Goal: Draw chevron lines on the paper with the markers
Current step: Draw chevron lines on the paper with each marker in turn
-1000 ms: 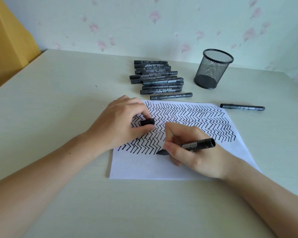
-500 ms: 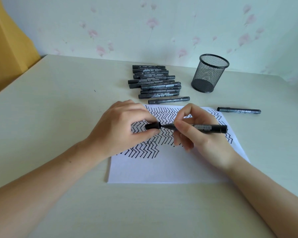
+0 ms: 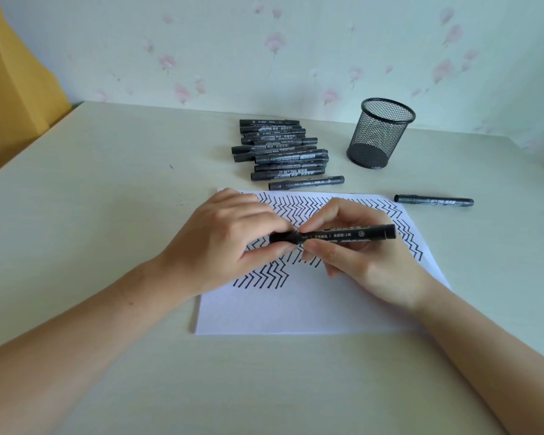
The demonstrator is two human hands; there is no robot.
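Hands over paper [image 3: 296, 309] mid-bench: left hand [image 3: 226, 246] grip pinches cap end, right hand [image 3: 361, 262] grip pinches barrel of slim black marker [image 3: 343, 235], held level. Chevron rows cover sheet's far part. Wire-mesh cylindrical cup [image 3: 379, 133] near far edge.

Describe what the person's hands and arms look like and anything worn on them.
Both the left hand and the right hand are bare: no gloves, rings, watch or bracelets show. Both forearms are uncovered to the frame's edge, with no sleeves in view. The fingernails look short and unpainted.
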